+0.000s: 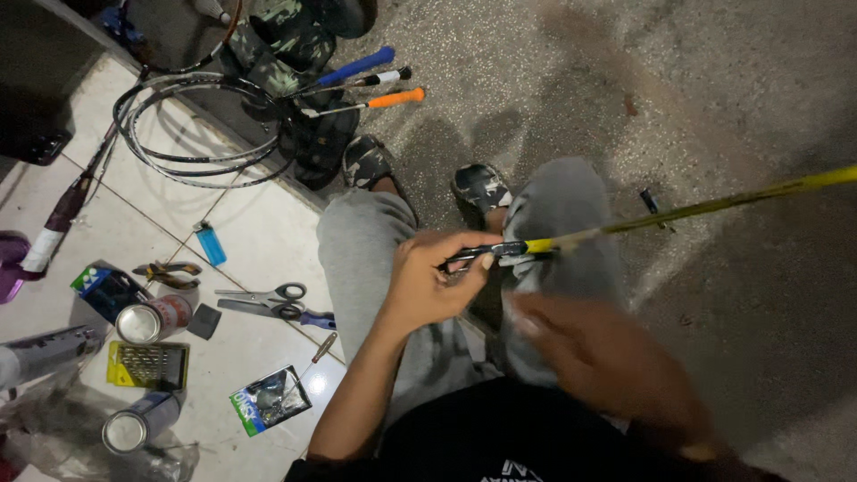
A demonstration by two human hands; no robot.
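Speckled floor below, left hand (428, 281) pinching yellow racket shaft (696, 210), right hand (607, 357) blurred, grip unclear.

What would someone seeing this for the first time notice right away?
First, the yellow racket shaft slanting from the upper right down to the centre, where the left hand grips its dark end above the grey-trousered knees; the right hand is a blur just below. Next, the clutter on the white tiles at left: scissors, a blue lighter, tins, and racket frames piled at the top.
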